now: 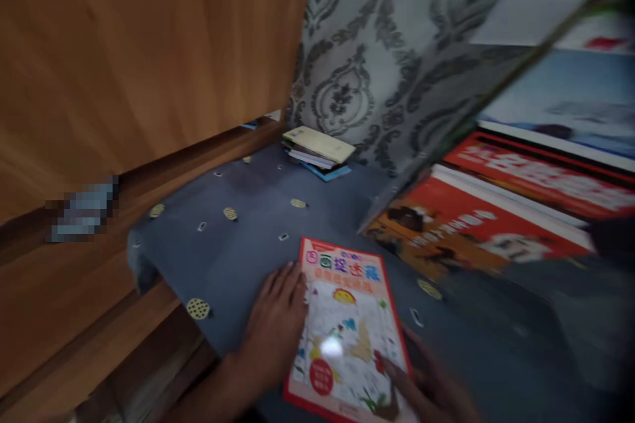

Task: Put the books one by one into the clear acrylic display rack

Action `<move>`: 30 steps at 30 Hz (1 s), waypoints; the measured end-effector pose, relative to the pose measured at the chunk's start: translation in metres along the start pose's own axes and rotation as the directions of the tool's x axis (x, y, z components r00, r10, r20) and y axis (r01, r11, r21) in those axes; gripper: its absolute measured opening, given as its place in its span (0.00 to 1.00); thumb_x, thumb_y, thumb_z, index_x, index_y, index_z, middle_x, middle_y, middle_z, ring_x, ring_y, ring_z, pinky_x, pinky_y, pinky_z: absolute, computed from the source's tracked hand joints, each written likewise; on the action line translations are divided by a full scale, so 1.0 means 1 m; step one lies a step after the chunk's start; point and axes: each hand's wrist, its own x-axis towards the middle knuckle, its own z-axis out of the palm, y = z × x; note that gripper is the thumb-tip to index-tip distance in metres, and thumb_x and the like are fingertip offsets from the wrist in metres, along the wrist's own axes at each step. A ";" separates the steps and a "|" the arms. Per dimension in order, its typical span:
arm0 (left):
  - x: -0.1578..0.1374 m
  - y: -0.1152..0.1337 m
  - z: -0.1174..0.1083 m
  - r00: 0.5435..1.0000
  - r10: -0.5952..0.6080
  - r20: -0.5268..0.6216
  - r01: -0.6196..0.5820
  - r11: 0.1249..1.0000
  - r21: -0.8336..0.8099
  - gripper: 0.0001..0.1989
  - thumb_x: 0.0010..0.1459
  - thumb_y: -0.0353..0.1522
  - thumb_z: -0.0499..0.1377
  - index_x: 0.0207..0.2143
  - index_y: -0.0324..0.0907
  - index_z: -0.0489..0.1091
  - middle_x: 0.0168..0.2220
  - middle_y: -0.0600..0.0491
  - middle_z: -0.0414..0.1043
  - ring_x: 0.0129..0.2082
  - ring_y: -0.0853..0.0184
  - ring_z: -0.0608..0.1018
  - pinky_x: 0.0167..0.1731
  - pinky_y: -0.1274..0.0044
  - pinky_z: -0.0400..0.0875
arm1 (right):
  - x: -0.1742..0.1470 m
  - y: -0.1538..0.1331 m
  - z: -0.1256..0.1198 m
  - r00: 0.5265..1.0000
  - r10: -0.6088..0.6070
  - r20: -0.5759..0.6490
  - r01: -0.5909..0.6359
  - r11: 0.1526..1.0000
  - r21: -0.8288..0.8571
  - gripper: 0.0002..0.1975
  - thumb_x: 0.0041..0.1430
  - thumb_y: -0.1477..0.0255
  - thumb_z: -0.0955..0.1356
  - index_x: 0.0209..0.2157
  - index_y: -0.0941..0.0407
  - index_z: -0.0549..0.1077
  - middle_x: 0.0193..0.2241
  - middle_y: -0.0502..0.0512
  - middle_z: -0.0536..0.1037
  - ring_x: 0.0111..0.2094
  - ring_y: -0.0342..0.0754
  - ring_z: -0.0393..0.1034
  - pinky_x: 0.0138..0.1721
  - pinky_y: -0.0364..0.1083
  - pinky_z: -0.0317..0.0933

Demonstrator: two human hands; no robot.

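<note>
A children's picture book [354,350] with a red border, colourful Chinese characters and a cartoon sun lies face up on a dark grey-blue cloth [262,218] patterned with yellow pineapples. My left hand [278,309] rests flat along the book's left edge, fingers stretched out and close together, the thumb not clearly seen. At the lower right edge, my right hand [429,377] holds the book, one digit on the cover and the others beside or under the edge. Blur hides the finer detail of that hand.
Large books with red and orange covers [496,218] lie stacked at the right. A small pile of books [320,149] sits at the back, against the patterned wall [347,86]. Along the left stands a wooden cabinet [149,59] with a ledge.
</note>
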 end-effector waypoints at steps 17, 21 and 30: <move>0.074 -0.019 -0.013 0.982 0.174 0.069 -0.185 0.958 0.219 0.20 0.69 0.27 0.45 0.59 0.33 0.66 0.60 0.36 0.70 0.60 0.53 0.73 0.59 0.60 0.66 | -0.008 -0.028 -0.012 0.957 -0.226 0.180 0.270 0.921 -0.281 0.33 0.61 0.55 0.67 0.63 0.56 0.65 0.28 0.56 0.83 0.28 0.59 0.79 0.27 0.53 0.71; 0.071 -0.020 -0.008 0.983 0.180 0.037 -0.184 0.961 0.206 0.19 0.69 0.27 0.45 0.57 0.33 0.67 0.58 0.36 0.71 0.60 0.52 0.72 0.60 0.58 0.65 | 0.003 -0.058 -0.011 0.903 -0.421 0.085 0.330 0.556 -0.763 0.16 0.66 0.62 0.64 0.42 0.56 0.79 0.32 0.65 0.83 0.33 0.64 0.79 0.34 0.58 0.70; 0.073 -0.021 -0.005 0.983 0.185 -0.005 -0.183 0.975 0.126 0.14 0.68 0.26 0.48 0.52 0.38 0.67 0.54 0.41 0.74 0.54 0.57 0.75 0.58 0.62 0.67 | 0.068 -0.096 0.084 0.616 -0.655 0.437 0.722 0.248 -0.646 0.27 0.66 0.79 0.59 0.66 0.66 0.60 0.65 0.69 0.65 0.67 0.55 0.59 0.67 0.57 0.53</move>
